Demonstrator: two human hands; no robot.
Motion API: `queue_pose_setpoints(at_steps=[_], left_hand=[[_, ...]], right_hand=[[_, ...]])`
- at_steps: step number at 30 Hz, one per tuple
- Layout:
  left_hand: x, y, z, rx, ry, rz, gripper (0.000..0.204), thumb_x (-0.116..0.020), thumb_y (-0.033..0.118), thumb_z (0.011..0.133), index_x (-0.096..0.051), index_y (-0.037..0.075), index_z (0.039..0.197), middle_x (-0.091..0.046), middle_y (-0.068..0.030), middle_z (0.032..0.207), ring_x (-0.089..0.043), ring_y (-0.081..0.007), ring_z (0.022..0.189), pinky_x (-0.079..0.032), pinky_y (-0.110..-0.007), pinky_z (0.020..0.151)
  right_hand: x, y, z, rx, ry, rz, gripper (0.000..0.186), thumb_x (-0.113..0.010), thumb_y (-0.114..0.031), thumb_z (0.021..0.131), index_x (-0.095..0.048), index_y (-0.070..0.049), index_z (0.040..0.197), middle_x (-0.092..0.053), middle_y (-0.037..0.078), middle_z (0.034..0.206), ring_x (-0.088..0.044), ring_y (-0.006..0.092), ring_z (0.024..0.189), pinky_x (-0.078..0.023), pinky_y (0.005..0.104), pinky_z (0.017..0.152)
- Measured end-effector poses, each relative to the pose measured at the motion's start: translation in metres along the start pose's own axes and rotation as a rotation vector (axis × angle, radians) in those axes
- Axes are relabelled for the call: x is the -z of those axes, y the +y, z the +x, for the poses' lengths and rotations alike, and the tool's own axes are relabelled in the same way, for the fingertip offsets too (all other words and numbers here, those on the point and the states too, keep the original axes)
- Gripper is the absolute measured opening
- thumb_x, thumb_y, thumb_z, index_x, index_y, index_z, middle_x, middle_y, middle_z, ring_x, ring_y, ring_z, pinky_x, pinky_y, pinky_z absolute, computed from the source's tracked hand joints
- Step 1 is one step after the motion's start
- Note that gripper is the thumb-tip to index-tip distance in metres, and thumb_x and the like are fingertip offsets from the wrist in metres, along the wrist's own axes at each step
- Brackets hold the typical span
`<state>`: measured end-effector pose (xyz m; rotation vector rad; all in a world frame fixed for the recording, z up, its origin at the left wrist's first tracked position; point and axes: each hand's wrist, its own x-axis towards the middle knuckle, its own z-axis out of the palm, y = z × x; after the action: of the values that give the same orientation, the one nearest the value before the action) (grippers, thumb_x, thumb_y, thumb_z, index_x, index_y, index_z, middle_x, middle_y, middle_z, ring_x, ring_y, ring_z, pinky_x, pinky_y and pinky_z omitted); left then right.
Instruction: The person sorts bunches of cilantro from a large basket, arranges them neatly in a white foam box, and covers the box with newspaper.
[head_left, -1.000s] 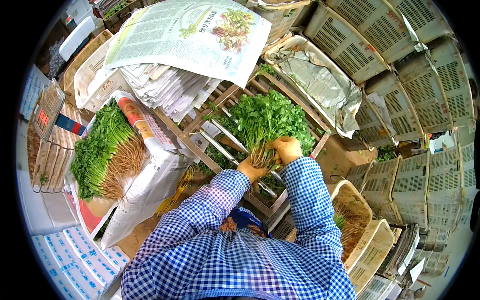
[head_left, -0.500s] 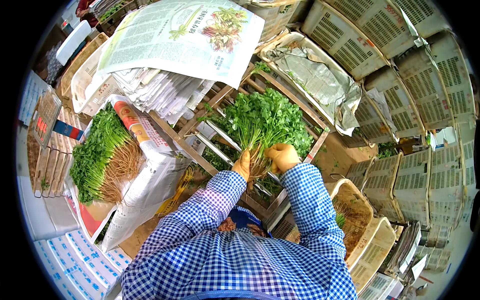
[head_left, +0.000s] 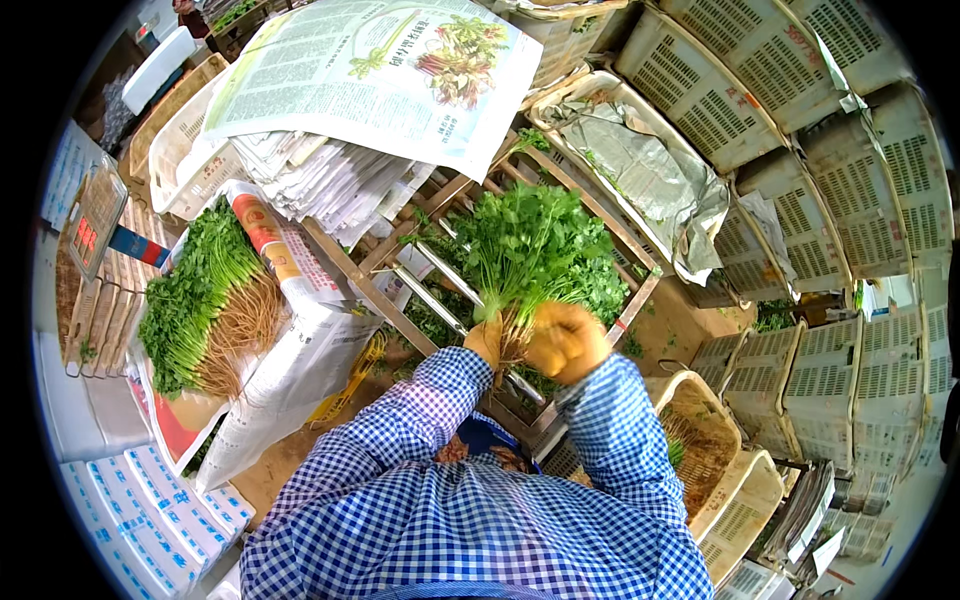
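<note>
My left hand (head_left: 484, 339), in a yellow-orange glove, grips a leafy green herb bunch (head_left: 525, 245) around its stems and brown roots. My right hand (head_left: 560, 343), gloved alike, is just right of those roots with curled fingers smeared by motion; what it holds is unclear. The bunch lies over a metal-framed rack (head_left: 404, 326) with steel bars, where more greens show below. To the left, a neat pile of the same greens (head_left: 195, 300) with roots facing right rests on newspaper (head_left: 290, 381).
Newspapers (head_left: 370, 80) lie stacked behind the rack. A scale display (head_left: 92, 225) stands far left above white boxes (head_left: 150, 520). Plastic crates (head_left: 697, 82) are stacked along the right, a paper-lined one (head_left: 640, 165) beside the rack, others (head_left: 735, 505) by my right arm. A person (head_left: 190, 20) is at top left.
My right hand has lowered from the stems to just right of the roots and is now blurred. My left hand still grips the bunch, slightly lower than half a second ago.
</note>
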<state>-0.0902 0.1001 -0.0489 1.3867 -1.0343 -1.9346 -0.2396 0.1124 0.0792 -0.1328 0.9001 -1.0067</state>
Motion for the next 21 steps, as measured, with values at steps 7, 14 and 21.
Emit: queue_pose_setpoints(at_steps=[7,14,21], left_hand=[[0.016,-0.011,0.003,0.001,-0.061,-0.092,0.073,-0.027,0.058,0.106,-0.054,-0.001,0.139,-0.066,-0.0200,0.127,-0.065,-0.0300,0.115,-0.053,-0.039,0.102],[0.014,-0.025,0.015,-0.156,-0.138,0.063,0.072,-0.026,0.061,0.104,-0.049,0.009,0.147,-0.063,-0.0129,0.136,-0.064,-0.0238,0.115,-0.058,-0.040,0.087],[0.020,-0.027,0.031,-0.106,0.088,0.284,0.079,-0.030,0.066,0.102,-0.063,0.000,0.129,-0.069,-0.0246,0.118,-0.064,-0.0398,0.113,-0.049,-0.044,0.095]], right_hand=[[-0.016,-0.105,-0.068,0.733,-0.807,0.037,0.028,-0.050,-0.031,0.104,-0.064,-0.006,0.100,-0.055,-0.003,0.063,-0.052,0.0082,0.052,-0.043,0.0234,0.043],[0.064,-0.062,-0.030,1.066,0.863,-0.774,0.057,-0.072,-0.019,0.092,-0.049,-0.005,0.143,-0.062,0.016,0.133,-0.065,0.0225,0.107,-0.055,0.0355,0.093],[-0.011,-0.001,0.058,0.767,0.132,-2.285,0.060,-0.060,-0.054,0.092,-0.056,-0.021,0.141,-0.055,0.008,0.146,-0.043,0.0318,0.141,-0.019,0.0570,0.122]])
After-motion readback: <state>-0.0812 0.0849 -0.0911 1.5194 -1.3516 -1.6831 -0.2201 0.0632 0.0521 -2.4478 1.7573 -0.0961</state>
